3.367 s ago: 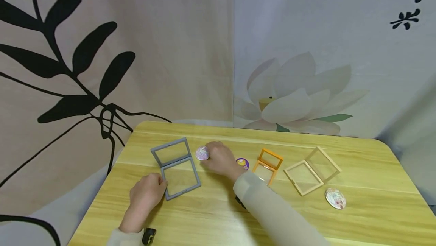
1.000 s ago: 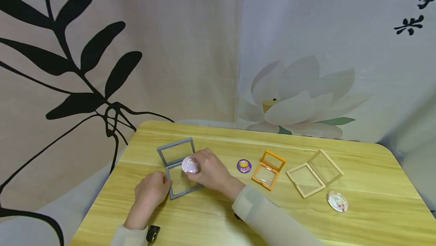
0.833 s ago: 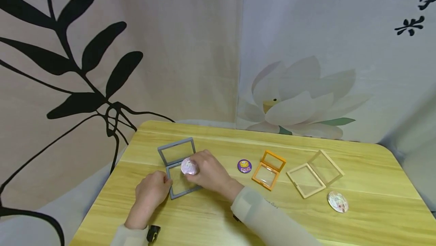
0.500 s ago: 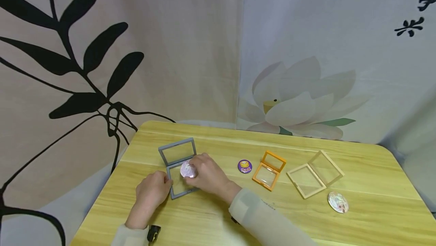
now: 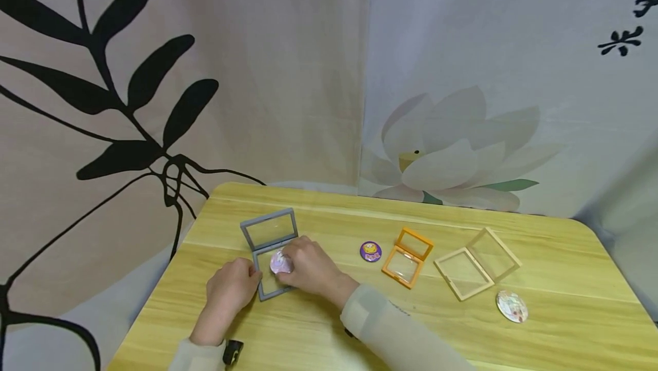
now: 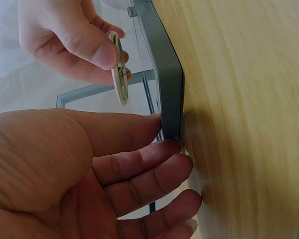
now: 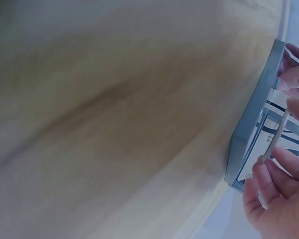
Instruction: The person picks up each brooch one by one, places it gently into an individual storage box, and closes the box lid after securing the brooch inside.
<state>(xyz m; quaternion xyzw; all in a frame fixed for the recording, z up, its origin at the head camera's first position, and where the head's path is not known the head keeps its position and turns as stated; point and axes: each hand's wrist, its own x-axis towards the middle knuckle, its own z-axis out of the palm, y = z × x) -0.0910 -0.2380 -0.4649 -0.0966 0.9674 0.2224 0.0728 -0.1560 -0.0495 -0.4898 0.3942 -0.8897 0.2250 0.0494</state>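
Note:
In the head view a hinged grey display frame [image 5: 276, 292] with clear panels lies spread on the table, its upper half [image 5: 267, 217] tilted up behind. My left hand [image 5: 231, 288] grips the left edge of its lower half; in the left wrist view thumb and fingertips pinch the grey rim [image 6: 168, 74]. My right hand [image 5: 312, 269] holds a shiny, pale pinkish round pin badge [image 5: 279, 262] over the lower panel. Seen edge-on in the left wrist view, the badge [image 6: 118, 74] shows a clasp on its back and is apart from the panel.
A purple badge [image 5: 370, 251] with a yellow figure lies right of my right hand. Beyond it are a small orange hinged frame [image 5: 386, 273] and a cream one [image 5: 443, 271], both spread. Another round badge [image 5: 512, 306] lies at the right of the wooden table [image 5: 581, 279].
My right hand has carried the pale badge from right of the grey frame leftward over its lower panel, and lowered it closer. My left hand stays on the frame's edge.

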